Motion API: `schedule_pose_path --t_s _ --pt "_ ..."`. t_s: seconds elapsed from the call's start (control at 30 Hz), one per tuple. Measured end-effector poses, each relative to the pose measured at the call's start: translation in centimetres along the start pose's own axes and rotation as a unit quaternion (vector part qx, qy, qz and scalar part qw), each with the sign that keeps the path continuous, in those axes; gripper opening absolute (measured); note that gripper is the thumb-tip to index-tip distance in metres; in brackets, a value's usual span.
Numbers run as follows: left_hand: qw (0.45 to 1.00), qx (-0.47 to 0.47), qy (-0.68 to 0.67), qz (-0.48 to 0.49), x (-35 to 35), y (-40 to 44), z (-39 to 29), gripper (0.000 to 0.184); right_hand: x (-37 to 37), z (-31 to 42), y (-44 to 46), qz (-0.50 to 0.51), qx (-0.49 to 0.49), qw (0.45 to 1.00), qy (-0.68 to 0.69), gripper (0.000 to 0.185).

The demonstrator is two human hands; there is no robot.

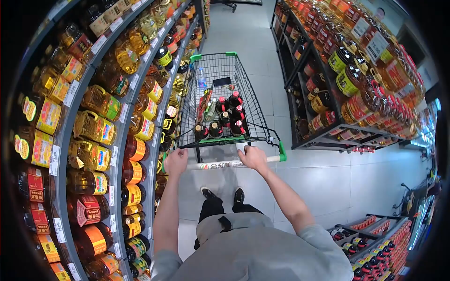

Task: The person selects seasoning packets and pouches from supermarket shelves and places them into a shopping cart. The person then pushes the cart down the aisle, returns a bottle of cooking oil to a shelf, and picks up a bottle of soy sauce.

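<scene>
Both hands are closed round the white handle [216, 164] of a wire shopping cart [255, 100] with green corners. My left hand [176, 161] grips its left end, close to the shelf. Toward the right end, my right hand [252, 157] is wrapped round the same bar. Inside the basket stand several dark bottles [225, 118] with red or dark caps. A clear water bottle [202, 79], a black phone-like flat object [221, 82] and some colourful packets [204, 104] lie farther forward.
Tall shelves [123, 110] of oil bottles run close along the left. A dark rack [300, 77] stacked with large bottles stands at the right front. Another low rack [375, 236] with bottles is at the lower right. A tiled aisle floor [241, 33] stretches ahead.
</scene>
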State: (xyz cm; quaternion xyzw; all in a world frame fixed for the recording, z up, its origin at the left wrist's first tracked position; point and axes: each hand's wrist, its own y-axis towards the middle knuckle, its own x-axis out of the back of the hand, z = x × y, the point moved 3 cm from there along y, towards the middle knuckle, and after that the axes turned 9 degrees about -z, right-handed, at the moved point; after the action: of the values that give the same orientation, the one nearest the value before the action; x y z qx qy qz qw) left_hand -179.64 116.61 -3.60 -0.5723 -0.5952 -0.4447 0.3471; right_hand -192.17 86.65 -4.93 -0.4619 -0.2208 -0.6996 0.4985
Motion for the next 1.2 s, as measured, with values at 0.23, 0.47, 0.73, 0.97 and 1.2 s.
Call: schedule_pose_path --t_s 0.23,0.47,0.73,0.97,1.2 --pt "0.997 -0.015 -0.028 0.064 0.8 -5.0 3.1 0.048 -1.0 -0.4 -6.0 -0.023 -0.037 0.999 0.009 0.046" --pt "0.988 -0.075 -0.023 0.13 3.9 -11.1 4.5 0.051 -2.5 -1.1 -13.2 -0.154 -0.13 0.979 0.045 0.038" --pt "0.98 -0.118 -0.041 0.156 4.6 -17.5 8.8 0.057 -4.0 0.1 -22.2 -0.168 -0.156 0.973 0.005 0.049" --pt "0.98 -0.1 -0.03 0.169 7.5 -22.9 11.1 0.055 -5.0 1.5 -29.2 -0.141 -0.177 0.974 0.01 0.045" --pt "0.978 -0.082 -0.019 0.19 9.6 -27.9 12.5 0.06 -6.3 0.5 -35.0 -0.108 -0.166 0.98 -0.01 0.051"
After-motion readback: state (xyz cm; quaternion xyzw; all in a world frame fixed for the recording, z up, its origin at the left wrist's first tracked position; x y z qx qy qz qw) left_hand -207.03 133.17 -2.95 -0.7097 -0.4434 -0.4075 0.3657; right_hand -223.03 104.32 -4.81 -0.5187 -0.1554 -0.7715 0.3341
